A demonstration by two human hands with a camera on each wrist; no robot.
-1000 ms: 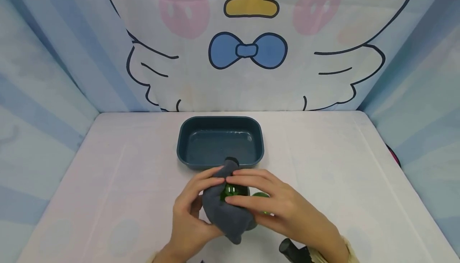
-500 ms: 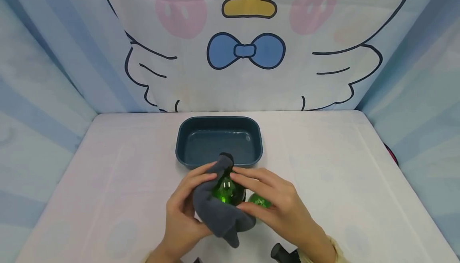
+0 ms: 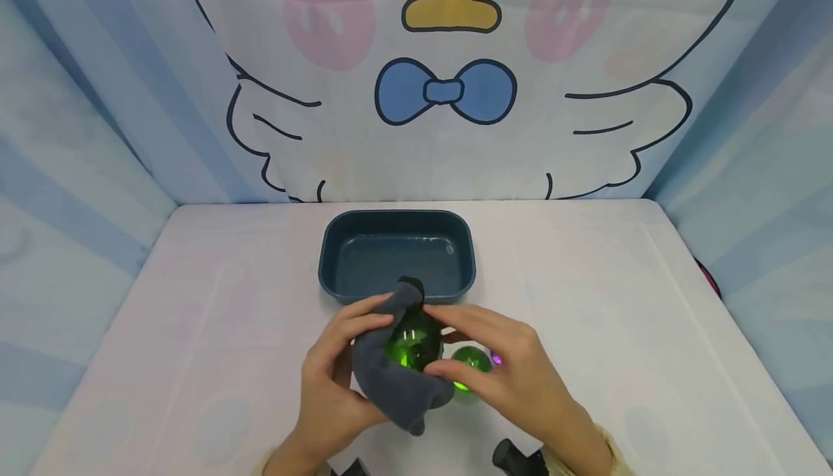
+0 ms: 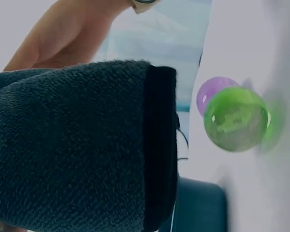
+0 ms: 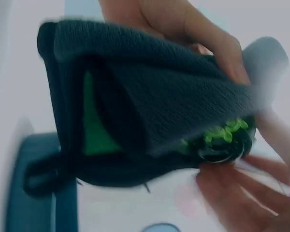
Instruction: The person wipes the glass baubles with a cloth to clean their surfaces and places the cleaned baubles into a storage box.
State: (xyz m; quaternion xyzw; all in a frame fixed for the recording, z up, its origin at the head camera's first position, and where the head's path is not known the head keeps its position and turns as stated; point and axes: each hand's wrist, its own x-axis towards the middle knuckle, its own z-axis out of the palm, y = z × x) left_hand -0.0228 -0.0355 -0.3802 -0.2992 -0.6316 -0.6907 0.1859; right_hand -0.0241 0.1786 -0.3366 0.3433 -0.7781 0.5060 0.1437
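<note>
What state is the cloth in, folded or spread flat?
Folded: in the right wrist view the cloth doubles over on itself; in the head view it curves partly round a green ball.

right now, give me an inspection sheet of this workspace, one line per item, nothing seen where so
Surface: white tabletop, faint creases
Job's things: grey cloth, partly wrapped round a green ball
Clutter: second green ball and purple ball on the table; teal tray beyond the cloth
Left hand: grips the cloth
Right hand: holds the wrapped ball with thumb and fingers
Cables: none identifiable for certain
Surroundings: blue-and-white curtains, cartoon backdrop
</note>
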